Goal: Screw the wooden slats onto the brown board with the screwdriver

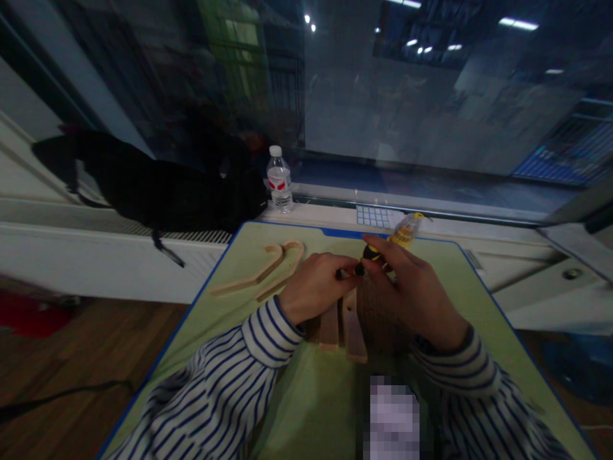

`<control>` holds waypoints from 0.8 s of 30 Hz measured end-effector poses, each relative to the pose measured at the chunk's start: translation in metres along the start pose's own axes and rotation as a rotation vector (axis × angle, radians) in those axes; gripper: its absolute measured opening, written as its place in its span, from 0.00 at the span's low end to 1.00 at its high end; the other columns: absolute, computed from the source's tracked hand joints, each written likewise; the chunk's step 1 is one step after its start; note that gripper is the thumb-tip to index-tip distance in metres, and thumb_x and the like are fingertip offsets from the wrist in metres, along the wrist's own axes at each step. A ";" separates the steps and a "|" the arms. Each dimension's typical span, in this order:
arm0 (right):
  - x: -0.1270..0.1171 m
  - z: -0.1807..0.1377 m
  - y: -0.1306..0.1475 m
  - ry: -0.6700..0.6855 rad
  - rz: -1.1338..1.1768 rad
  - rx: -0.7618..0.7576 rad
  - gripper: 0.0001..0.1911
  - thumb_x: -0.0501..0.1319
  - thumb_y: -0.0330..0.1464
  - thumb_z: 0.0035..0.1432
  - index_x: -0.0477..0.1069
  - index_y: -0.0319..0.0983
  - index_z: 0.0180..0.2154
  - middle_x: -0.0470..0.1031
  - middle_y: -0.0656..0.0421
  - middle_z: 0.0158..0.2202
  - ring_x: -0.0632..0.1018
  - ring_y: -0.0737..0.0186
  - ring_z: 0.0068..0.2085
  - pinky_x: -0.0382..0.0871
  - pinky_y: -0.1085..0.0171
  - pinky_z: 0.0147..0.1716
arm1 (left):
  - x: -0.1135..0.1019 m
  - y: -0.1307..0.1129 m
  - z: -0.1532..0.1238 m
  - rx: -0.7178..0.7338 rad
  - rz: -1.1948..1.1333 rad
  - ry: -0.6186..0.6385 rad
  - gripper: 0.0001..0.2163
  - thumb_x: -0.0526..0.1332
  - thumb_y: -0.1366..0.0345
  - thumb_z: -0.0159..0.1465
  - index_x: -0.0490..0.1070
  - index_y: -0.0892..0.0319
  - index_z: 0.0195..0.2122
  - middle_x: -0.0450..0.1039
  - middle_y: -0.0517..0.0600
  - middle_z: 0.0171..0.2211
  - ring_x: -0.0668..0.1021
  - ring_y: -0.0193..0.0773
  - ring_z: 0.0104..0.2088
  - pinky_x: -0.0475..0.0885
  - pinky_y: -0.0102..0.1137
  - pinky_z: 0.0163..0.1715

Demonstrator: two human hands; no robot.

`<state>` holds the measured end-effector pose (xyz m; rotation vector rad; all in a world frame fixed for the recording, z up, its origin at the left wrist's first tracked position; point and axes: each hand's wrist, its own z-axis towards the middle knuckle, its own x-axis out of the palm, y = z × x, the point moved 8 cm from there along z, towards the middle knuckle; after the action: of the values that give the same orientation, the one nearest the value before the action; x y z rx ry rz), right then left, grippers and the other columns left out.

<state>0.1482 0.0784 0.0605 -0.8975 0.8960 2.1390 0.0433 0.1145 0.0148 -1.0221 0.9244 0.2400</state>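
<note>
Key relation: the black-and-yellow tool [370,253] sits between the two hands, above the worktop [297,402], at the far end of a pair of flared wooden pieces. Its long axis appears to slant from far right to near left, so its dark end faces the left hand [313,284].

Right hand [412,287]: thumb and fingers pinch the tool; it is the nearer hand to the handle.

Left hand: fingertips drawn together at the tool's dark end; whether they grip it or a small part beside it, cannot tell.

Flared pieces: left one [329,329] and right one [355,338] lie side by side, long axes running roughly near to far, wide ends toward the person. A hole shows in the right one. Their far ends are hidden under the fingers; tool-tip contact not visible.

Off to the left, apart from the hand: two hook-shaped wooden pieces [239,285], curled ends away from the person.
</note>
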 end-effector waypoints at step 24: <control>-0.004 0.000 0.006 -0.018 0.023 -0.013 0.22 0.54 0.33 0.62 0.59 0.37 0.57 0.73 0.53 0.45 0.75 0.59 0.44 0.70 0.59 0.43 | -0.003 0.003 0.000 -0.021 -0.039 -0.024 0.10 0.57 0.60 0.61 0.75 0.56 0.39 0.76 0.48 0.35 0.75 0.36 0.34 0.66 0.26 0.31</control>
<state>0.1456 0.0742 0.0654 -0.8770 0.8884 2.1711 0.0396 0.1167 0.0156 -1.0537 0.8813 0.2291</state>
